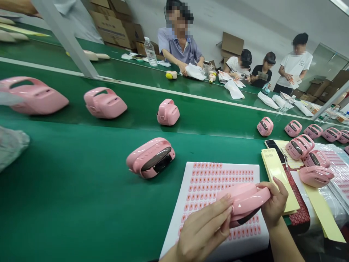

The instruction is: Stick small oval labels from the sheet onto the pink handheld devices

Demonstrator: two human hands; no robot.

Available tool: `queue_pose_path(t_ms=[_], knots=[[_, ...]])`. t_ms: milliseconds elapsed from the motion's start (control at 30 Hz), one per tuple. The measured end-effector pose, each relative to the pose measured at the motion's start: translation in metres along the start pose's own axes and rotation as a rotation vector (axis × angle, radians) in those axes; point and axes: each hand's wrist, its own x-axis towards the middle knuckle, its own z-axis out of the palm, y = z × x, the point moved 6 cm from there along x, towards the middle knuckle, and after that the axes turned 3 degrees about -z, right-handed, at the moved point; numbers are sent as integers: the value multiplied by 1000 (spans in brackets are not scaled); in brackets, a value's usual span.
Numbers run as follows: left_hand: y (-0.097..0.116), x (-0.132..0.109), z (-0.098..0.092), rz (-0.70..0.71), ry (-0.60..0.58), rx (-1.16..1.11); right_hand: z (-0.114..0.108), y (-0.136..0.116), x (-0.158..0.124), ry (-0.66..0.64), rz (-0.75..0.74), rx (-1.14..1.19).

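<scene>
My left hand (203, 231) and my right hand (274, 202) both grip a glossy pink plastic device (245, 198), which has a dark underside showing. They hold it just above a white sheet of small pink stickers (218, 174) lying on the green conveyor belt (81, 189). The device covers part of the sheet. Another pink device (151, 157) with a dark panel lies on the belt to the left of the sheet. Several more stand in a cluster (300, 146) to my right, beside a yellow backing strip (276, 174).
A black phone (274, 150) lies by the pink cluster. Several pink devices sit along a second green belt (141, 98). Beyond it, seated co-workers (180, 43) handle white wrapping and papers. Cardboard boxes (111, 25) stand along the back wall.
</scene>
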Motion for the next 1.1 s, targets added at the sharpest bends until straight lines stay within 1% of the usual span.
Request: queue_pose_path(t_ms=[133, 333, 400, 500, 600, 733, 800, 900, 1033, 1100], knots=[[-8, 2, 3, -98, -97, -113, 0, -1, 1, -21, -27, -81], [-11, 1, 2, -133, -122, -143, -2, 0, -5, -2, -34, -89], [-9, 0, 1, -128, -99, -148, -2, 0, -6, -3, -33, -66], [-5, -2, 0, -134, 7, -113, -1, 2, -9, 8, -13, -25], [-1, -5, 1, -186, 95, -68, -2, 5, -13, 51, 25, -20], [-2, -10, 4, -272, 164, -39, -2, 5, -16, 87, 70, -52], [-2, -12, 5, -282, 187, -52, -2, 4, -15, 80, 77, -39], [-2, -14, 8, -253, 202, -84, 0, 1, -12, 63, 77, 13], [-4, -15, 9, -252, 179, -140, -2, 4, -12, 85, 123, 63], [-5, -14, 8, -271, 147, -175, -2, 6, -13, 94, 148, 85]])
